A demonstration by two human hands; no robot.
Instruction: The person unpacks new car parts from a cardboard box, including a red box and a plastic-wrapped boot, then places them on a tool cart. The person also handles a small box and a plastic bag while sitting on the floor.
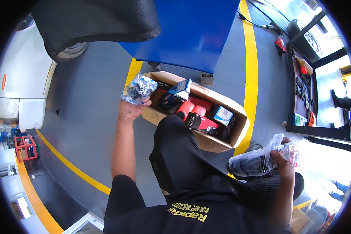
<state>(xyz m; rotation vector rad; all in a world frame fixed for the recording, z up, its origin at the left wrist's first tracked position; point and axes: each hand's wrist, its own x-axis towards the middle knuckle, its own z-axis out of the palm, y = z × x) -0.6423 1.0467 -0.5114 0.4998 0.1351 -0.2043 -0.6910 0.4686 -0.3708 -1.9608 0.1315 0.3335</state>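
Note:
My left hand is closed on a crumpled clear plastic bag with dark contents, beside the left end of an open cardboard box. Out to the right, my right hand grips a translucent plastic bag holding something dark. Inside the box lie red plastic containers, a red and black carton, a blue and white carton, and another blue and white carton tilted at the left. What each bag contains cannot be made out.
A blue panel rises just beyond the box, with a black padded cover at upper left. A white vehicle stands left. On the right are a black metal rack, a wheel, an air hose and another person's legs.

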